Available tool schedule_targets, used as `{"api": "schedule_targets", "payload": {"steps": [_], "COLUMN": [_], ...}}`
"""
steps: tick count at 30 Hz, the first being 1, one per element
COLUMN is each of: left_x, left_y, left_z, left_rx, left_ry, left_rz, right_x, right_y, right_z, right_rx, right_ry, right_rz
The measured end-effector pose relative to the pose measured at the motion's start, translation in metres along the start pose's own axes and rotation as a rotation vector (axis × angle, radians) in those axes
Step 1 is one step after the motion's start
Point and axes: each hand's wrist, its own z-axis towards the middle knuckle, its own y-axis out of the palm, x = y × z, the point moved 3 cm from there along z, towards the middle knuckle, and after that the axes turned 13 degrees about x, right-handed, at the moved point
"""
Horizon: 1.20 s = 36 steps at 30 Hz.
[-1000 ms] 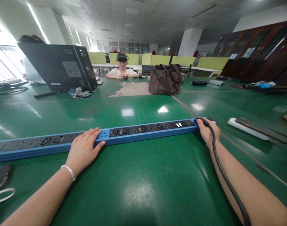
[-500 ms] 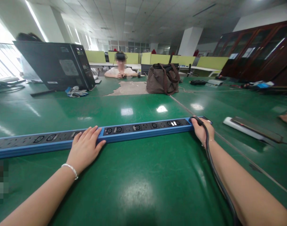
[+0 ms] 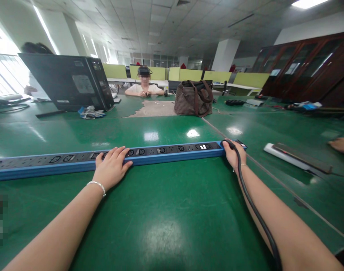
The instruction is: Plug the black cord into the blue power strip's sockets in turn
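Note:
A long blue power strip (image 3: 172,155) with a black socket face lies across the green table (image 3: 160,203). My left hand (image 3: 111,167) rests on its middle part, fingers spread over the sockets and thumb along the near side. Near the strip's right end, my right hand (image 3: 234,155) is wrapped round the strip and the black cable (image 3: 247,195). From there the cable runs down along my right forearm. The underside of my right hand's grip is hidden.
Behind the strip are a black computer case (image 3: 67,81), gloves (image 3: 91,112) and a brown bag (image 3: 193,98). A white bar-shaped object (image 3: 290,156) lies right. One person sits opposite; another person's hand (image 3: 341,145) shows at the right edge.
My left hand has shifted right along the strip, across the gap between socket sections. My right hand still grips the right end. The whole view has moved slightly.

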Motion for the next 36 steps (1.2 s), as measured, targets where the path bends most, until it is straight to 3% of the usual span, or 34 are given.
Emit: {"api": "schedule_targets", "payload": {"steps": [12,22,28,33,36], "left_x": [-0.001,-0.005,-0.006,-0.006,-0.005], "left_y": [0.009,0.01,0.011,0.012,0.011], "left_z": [0.015,0.012,0.012,0.012,0.012], "left_rx": [0.007,0.018,0.022,0.031,0.035], "left_ry": [-0.046,-0.012,-0.011,-0.005,-0.004], "left_rz": [0.047,0.043,0.038,0.025,0.018], "right_x": [-0.006,-0.007,-0.001,-0.024,-0.037], "right_y": [0.034,0.034,0.031,0.042,0.043], "right_z": [0.021,0.018,0.024,0.02,0.015], "right_rx": [-0.044,0.04,0.362,0.109,0.029], "right_ry": [0.049,0.075,0.351,0.208,0.158], "right_rz": [0.038,0.048,0.257,0.302,0.246]}}
